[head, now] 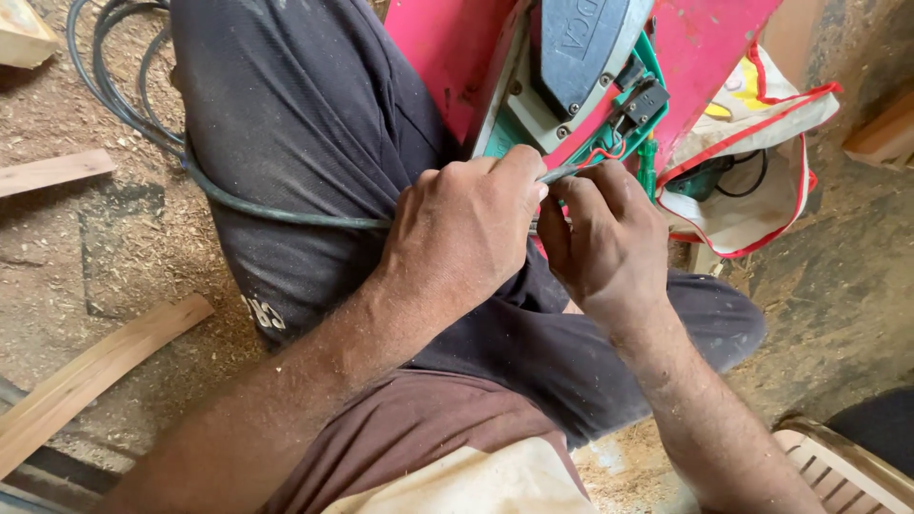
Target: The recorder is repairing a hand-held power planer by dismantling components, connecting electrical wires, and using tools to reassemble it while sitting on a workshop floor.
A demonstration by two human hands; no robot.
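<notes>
Where sawdust [114, 238] coats floor (planks [86, 376] scattered)

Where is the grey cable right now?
In the head view, the grey cable runs from coils on the sawdust floor at upper left, across the person's dark trouser leg, into the left hand, beside the right hand.

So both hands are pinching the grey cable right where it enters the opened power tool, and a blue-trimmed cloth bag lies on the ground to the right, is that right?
Not quite: the bag's trim is red, not blue, as the head view shows. The rest holds: the left hand and right hand pinch the grey cable where it enters the opened power tool.
</notes>
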